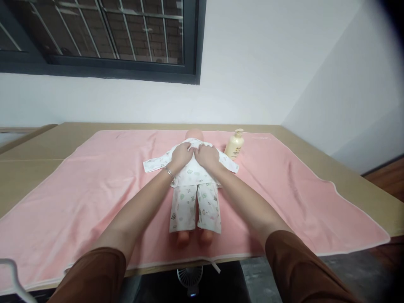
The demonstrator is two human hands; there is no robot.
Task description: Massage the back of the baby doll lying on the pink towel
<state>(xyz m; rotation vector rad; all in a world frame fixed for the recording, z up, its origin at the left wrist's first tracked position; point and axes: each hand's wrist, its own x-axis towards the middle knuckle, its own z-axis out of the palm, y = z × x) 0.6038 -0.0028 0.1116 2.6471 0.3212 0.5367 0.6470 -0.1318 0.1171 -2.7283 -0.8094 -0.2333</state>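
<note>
A baby doll in a white long-sleeved top and matching trousers with small prints lies stretched out, its head at the far end and bare feet towards me. Whether it lies face up or face down I cannot tell. My left hand rests on the left side of its upper body, a bracelet round the wrist. On the right side lies my right hand, close beside the left, with the thumbs almost meeting at the middle. Both hands look laid flat on the cloth; some fingertips are hidden.
A pink blanket with a pale edge covers much of the wooden table. Right of the doll stands a cream pump bottle. Below the table's front edge is a small fan. A barred window is in the wall behind.
</note>
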